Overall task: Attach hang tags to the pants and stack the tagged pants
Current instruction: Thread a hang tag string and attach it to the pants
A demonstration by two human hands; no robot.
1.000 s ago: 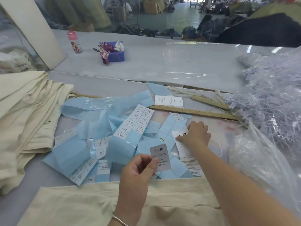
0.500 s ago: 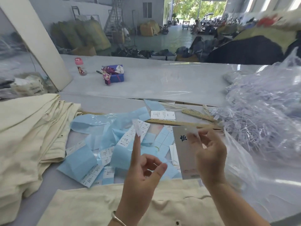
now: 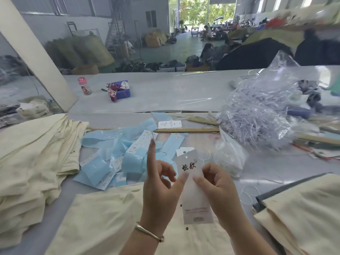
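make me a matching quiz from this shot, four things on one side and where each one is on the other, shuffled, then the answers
Things:
1. white hang tag
2. wooden ruler
3. pink-capped bottle
4. clear bag of plastic fasteners

Places:
A. far left of the table, beside the slanted white board
B. on the right side of the table
C. pinched between the left hand and the right hand
D. lying flat just beyond the blue label strips

Pairs: 1-C, 2-D, 3-A, 4-B
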